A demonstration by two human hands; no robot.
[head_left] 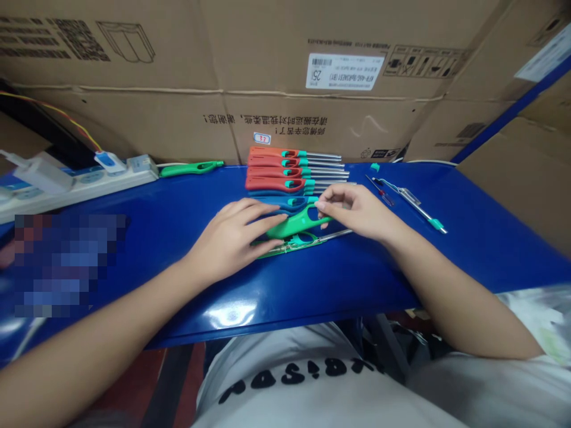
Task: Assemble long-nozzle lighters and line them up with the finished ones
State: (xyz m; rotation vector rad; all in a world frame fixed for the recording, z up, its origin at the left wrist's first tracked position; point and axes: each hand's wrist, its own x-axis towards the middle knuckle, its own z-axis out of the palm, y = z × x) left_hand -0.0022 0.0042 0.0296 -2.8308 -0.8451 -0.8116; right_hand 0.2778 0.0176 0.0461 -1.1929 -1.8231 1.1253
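Note:
A green lighter shell [297, 224] lies over an opened green lighter half [292, 244] on the blue table [187, 202]. My left hand [234, 238] rests flat on the shell's rear end, fingers stretched out and pressing it down. My right hand [354, 209] pinches the shell's front end near the teal trigger, with the metal nozzle tube [332, 236] showing below it. Just behind, a row of finished long lighters [285, 172] lies side by side, several red and one blue, nozzles pointing right.
A single green lighter [191, 169] lies at the back left beside a white power strip [75, 181] with plugs. A bare lighter insert with a teal tip [413, 205] and a small teal piece [375, 167] lie at right. Cardboard boxes [276, 77] wall the rear.

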